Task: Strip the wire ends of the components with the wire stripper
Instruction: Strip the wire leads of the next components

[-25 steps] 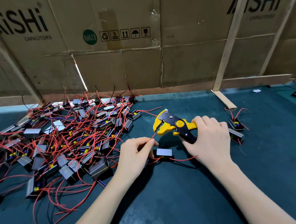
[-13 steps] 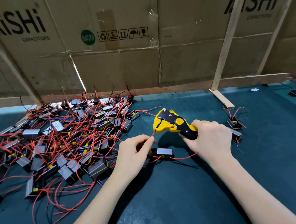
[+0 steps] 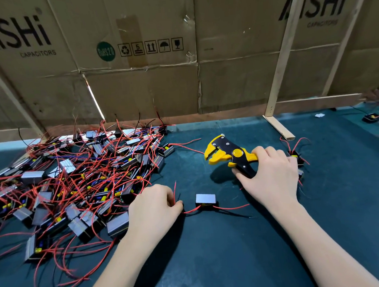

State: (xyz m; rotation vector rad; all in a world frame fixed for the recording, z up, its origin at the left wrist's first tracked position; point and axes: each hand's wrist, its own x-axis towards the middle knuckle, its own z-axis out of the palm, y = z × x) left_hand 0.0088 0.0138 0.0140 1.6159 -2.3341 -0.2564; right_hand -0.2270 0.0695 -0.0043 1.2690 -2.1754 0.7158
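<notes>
Cardboard wall [image 3: 235,73] printed "AiSHi CAPACITORS", "RoHS 2.0" sticker. Left hand [image 3: 153,205] pinches red wire [image 3: 175,193] of component [image 3: 205,199]; right hand [image 3: 272,173] grips yellow wire stripper [image 3: 228,155].

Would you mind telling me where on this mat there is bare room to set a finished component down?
The green mat is bare between the two forearms, and right of the right hand toward the near edge. Left of the left hand it is crowded by the pile of components. A few finished ones sit beyond the right hand.
</notes>
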